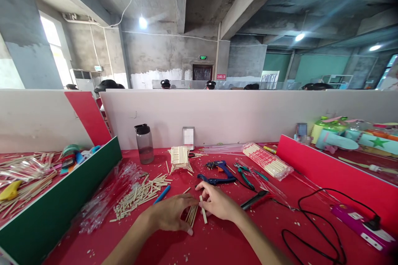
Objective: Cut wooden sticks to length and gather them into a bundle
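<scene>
My left hand point(172, 214) rests on the red table, thumb and fingers bent around the two ends of a small row of short wooden sticks point(192, 216). Just to the right, my right hand point(219, 202) pinches a short wooden stick point(203, 212) close beside that row. A loose pile of cut sticks point(139, 196) lies to the left, with a blue pen-like tool point(162, 194) between it and my left hand. Beyond my hands stands a small structure built of sticks point(180, 159). A blue glue gun point(217, 170) lies behind my right hand.
Pliers point(245, 176) and a black-handled tool point(255, 200) lie right of my hands. A bag of sticks point(267, 160), a bottle point(144, 145) and plastic wrapping point(105, 194) lie around. A black cable point(311, 215) runs to a purple power strip point(362, 225). Low partitions point(65, 203) bound the sides.
</scene>
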Available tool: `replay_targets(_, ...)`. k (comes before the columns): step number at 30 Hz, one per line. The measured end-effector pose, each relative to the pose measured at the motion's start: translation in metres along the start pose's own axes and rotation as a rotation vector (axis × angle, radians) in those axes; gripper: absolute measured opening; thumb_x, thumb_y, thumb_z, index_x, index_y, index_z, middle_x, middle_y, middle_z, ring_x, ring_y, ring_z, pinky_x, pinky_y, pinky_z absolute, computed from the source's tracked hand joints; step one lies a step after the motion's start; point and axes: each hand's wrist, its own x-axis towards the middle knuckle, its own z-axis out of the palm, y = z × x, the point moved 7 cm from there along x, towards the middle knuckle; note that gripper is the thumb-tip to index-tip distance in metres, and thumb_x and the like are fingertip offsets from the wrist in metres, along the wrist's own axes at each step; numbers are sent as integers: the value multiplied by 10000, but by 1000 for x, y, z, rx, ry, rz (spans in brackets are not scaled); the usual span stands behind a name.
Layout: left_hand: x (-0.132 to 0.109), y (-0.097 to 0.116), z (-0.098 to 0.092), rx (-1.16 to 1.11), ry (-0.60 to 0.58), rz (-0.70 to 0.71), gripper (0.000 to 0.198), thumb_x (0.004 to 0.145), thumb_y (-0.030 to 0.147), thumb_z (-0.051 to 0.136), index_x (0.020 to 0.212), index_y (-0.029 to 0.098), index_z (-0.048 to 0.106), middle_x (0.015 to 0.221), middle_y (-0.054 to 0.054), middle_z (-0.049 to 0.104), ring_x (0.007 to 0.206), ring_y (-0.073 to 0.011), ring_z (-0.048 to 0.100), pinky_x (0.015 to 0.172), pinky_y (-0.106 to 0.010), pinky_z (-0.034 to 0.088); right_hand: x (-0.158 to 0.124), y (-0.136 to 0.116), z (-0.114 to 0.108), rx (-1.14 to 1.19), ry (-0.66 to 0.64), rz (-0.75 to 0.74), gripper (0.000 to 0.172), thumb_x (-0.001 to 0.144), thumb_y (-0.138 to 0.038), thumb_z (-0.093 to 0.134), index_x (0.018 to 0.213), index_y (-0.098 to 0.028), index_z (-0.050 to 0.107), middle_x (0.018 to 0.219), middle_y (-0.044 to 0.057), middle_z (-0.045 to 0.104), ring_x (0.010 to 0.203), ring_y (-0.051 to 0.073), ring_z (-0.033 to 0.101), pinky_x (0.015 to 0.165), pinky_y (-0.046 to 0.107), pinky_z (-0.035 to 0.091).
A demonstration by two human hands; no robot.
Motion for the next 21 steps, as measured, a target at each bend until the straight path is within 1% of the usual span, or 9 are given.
replay_targets(5, -1, -1, 1, 65, 8, -7, 692, 727, 510, 772, 1322, 224, 563, 1321, -122, 602, 1176, -336, 599, 1012, -389, 449, 0, -2, -2, -32, 23, -10, 315, 799, -181, 622, 1097, -252, 550, 797, -33, 568, 627, 117, 623, 546, 187, 515)
replay_targets(10, -2, -1, 1, 123, 4, -14, 704, 742, 572, 735, 1316, 207, 554, 1292, -141, 611, 1166, -354, 598, 990, -394, 454, 0, -1, -2, -20, 13, -2, 310, 808, -182, 584, 1104, -253, 525, 804, -33, 551, 610, 130, 621, 508, 214, 534)
replay_targets(16, -5, -3, -5, 93, -2, -21, 725, 740, 616, 714, 1331, 239, 526, 1260, -111, 630, 1119, -343, 621, 918, -377, 481, 2, -2, -2, 4, 16, -10, 306, 798, -195, 592, 1092, -250, 523, 811, -36, 514, 617, 128, 607, 516, 241, 561)
replay_targets(21, -5, -7, -6, 87, 5, -21, 674, 721, 579, 752, 1281, 257, 559, 1228, -92, 640, 1088, -324, 633, 907, -355, 484, 3, 0, -1, 38, 27, -29, 320, 789, -210, 594, 1098, -252, 525, 814, -33, 518, 618, 135, 609, 517, 255, 565)
